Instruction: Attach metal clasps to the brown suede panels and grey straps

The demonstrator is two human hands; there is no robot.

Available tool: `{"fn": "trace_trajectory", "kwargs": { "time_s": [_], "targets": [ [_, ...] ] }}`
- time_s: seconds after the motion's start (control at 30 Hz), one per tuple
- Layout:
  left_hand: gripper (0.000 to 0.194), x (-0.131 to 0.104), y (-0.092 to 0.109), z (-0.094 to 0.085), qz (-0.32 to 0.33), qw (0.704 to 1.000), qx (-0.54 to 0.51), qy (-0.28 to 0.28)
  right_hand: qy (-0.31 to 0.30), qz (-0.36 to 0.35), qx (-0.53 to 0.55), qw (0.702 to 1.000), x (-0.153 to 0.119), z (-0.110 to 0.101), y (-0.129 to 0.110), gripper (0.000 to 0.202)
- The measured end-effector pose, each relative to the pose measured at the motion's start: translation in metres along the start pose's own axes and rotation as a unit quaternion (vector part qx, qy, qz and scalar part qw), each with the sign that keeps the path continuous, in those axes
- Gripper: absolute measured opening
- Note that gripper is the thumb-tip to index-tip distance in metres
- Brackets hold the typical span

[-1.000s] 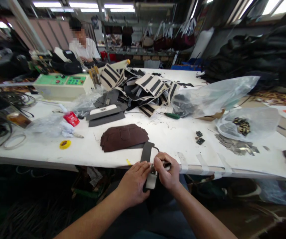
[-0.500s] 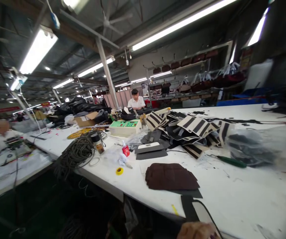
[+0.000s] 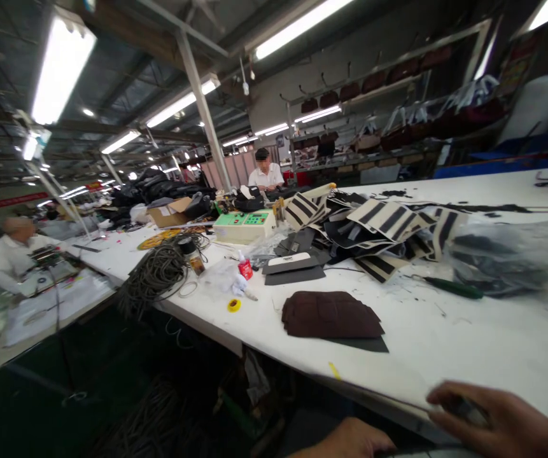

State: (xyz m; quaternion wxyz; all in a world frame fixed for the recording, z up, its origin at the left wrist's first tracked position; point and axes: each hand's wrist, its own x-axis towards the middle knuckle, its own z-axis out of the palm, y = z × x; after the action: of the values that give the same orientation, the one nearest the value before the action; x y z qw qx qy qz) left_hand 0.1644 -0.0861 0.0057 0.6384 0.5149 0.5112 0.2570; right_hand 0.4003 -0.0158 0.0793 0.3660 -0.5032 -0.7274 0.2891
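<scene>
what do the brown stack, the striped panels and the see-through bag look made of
Dark brown stack of flat cut pieces: perhaps leather or imitation leather, matte, with thin, layered edges. Cream-and-black striped flat panels: fabric or card, dull, slightly curled; I can't tell which. Clear, loose bag: most likely thin plastic film, see-through with a hazy sheen.

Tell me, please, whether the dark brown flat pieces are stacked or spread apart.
Stacked: the dark brown flat pieces overlap in one pile, their stepped edges showing at its left.

left hand [image 3: 352,440] cut off below, right hand [image 3: 505,416] blurred
</scene>
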Motion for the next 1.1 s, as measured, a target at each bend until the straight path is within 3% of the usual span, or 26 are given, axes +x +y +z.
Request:
{"fn": "trace_trajectory", "kwargs": {
  "time_s": [0.03,0.1,0.2,0.3,0.4,0.67,0.9,1.1],
  "targets": [
    [0.044,-0.001,-0.001,0.006,-0.015,0.998,-0.038,0.049,-0.049,0.021,-0.012,0.999,0.007,-0.016,-0.007,0.033],
    [0.048,0.004,-0.004,0.019,-0.027,0.993,-0.084,0.083,0.023,0.082,-0.001,0.996,0.016,-0.042,-0.020,0.040],
    [0.054,0.018,-0.013,0.039,-0.035,0.984,-0.148,0.088,0.120,0.125,0.206,0.963,0.019,-0.050,-0.030,0.046],
    [0.053,0.029,-0.019,0.052,-0.044,0.976,-0.189,0.103,0.164,0.108,0.357,0.913,0.019,-0.028,-0.026,0.042],
    [0.052,0.037,-0.017,0.058,-0.046,0.970,-0.206,0.116,0.172,0.116,0.425,0.881,0.019,0.000,-0.018,0.043],
    [0.045,0.048,-0.013,0.059,-0.034,0.965,-0.212,0.149,0.182,0.120,0.490,0.844,0.038,0.046,0.000,0.043],
    [0.043,0.049,-0.009,0.060,-0.027,0.964,-0.214,0.154,0.172,0.117,0.461,0.863,0.025,0.066,0.004,0.040],
    [0.044,0.045,-0.003,0.058,-0.010,0.966,-0.221,0.135,0.140,0.018,0.282,0.949,0.005,0.072,-0.005,0.042]
  ]
}}
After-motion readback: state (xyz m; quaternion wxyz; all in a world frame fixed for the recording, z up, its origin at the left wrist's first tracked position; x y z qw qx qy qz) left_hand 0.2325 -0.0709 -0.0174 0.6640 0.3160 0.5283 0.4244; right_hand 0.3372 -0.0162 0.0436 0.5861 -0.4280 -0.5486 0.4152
